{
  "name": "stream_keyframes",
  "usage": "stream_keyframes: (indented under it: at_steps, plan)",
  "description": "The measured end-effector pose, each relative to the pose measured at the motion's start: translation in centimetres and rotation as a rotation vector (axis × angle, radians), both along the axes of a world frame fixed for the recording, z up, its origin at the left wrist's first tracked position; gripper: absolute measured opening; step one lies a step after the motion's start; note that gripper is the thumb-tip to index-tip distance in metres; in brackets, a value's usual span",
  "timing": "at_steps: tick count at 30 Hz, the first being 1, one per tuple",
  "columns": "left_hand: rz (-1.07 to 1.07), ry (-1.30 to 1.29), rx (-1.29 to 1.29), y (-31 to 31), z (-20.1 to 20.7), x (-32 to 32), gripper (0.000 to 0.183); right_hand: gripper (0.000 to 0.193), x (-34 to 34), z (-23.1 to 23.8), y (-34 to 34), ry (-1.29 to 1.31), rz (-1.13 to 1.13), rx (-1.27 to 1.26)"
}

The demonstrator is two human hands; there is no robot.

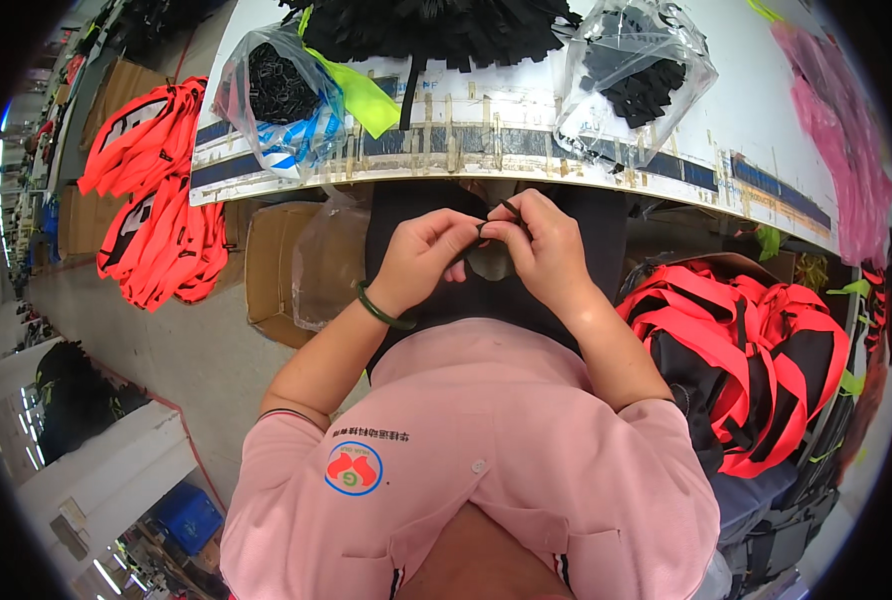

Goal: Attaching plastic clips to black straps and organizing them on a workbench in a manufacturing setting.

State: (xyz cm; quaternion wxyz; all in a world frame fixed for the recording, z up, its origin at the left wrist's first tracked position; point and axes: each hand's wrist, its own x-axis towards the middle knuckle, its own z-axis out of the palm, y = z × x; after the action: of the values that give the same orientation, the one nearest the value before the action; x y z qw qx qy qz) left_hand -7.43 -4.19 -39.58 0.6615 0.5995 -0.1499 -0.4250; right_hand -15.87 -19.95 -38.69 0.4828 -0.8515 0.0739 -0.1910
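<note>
My left hand (431, 252) and my right hand (541, 245) are raised close together above my lap, just in front of the table edge. Thumb and fingers of both are pinched round a small black strip (509, 208), which shows above the right fingers and between the fingertips. Most of it is hidden, so I cannot make out its ends. On the table beyond lies a heap of black strips (436, 35). A clear plastic bag of small black plastic parts (278, 85) stands left, and another bag with short black strips (644, 92) stands right.
A yellow-green strip (366, 95) lies beside the left bag. Pink plastic (846, 150) covers the table's right end. Bundles of orange-red straps hang at left (161, 235) and fill a box at right (756, 350). A cardboard box (271, 265) stands under the table.
</note>
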Motion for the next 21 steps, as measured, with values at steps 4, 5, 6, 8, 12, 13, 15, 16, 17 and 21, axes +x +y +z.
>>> stream_keyframes:
  at_steps: [4, 5, 6, 8, 12, 13, 15, 16, 17, 21]
  plan:
    - [-0.038, -0.159, 0.051, 0.3, -0.1, -0.4, 0.018, 0.011, 0.0, 0.4, 0.1, 0.037, -0.001, 0.076]
    - [-0.054, -0.161, 0.065, 0.3, 0.0, -0.3, 0.017, 0.01, 0.0, 0.5, 0.0, 0.062, 0.017, 0.146]
    - [-0.071, -0.162, 0.078, 0.4, 0.1, -0.3, 0.016, 0.01, -0.1, 0.5, 0.0, 0.064, 0.017, 0.146]
    - [-0.094, -0.089, 0.053, 0.5, -0.1, 0.2, 0.016, 0.01, 0.0, 0.7, -0.1, 0.119, 0.0, 0.245]
    - [-0.174, 0.106, -0.011, 1.3, -0.2, 0.9, 0.02, 0.012, 0.0, 1.0, -0.6, 0.14, -0.038, 0.257]
    - [-0.174, 0.108, -0.008, 1.3, -0.2, 0.9, 0.02, 0.013, 0.2, 0.8, -0.9, 0.161, -0.014, 0.288]
    - [-0.195, 0.238, -0.069, 1.3, -0.1, 1.0, 0.028, 0.014, 0.5, 0.5, -1.4, 0.182, 0.01, 0.32]
    - [-0.196, 0.241, -0.069, 1.2, 0.2, 1.0, 0.028, 0.014, 0.6, 0.4, -1.6, 0.208, 0.01, 0.382]
    - [-0.191, 0.347, -0.085, 1.0, 0.6, 1.0, 0.03, 0.015, 0.7, 0.2, -1.8, 0.233, 0.011, 0.444]
    - [-0.225, 0.48, -0.092, 1.0, 0.2, 1.2, 0.037, 0.01, 0.8, -0.3, -1.8, 0.279, 0.024, 0.47]
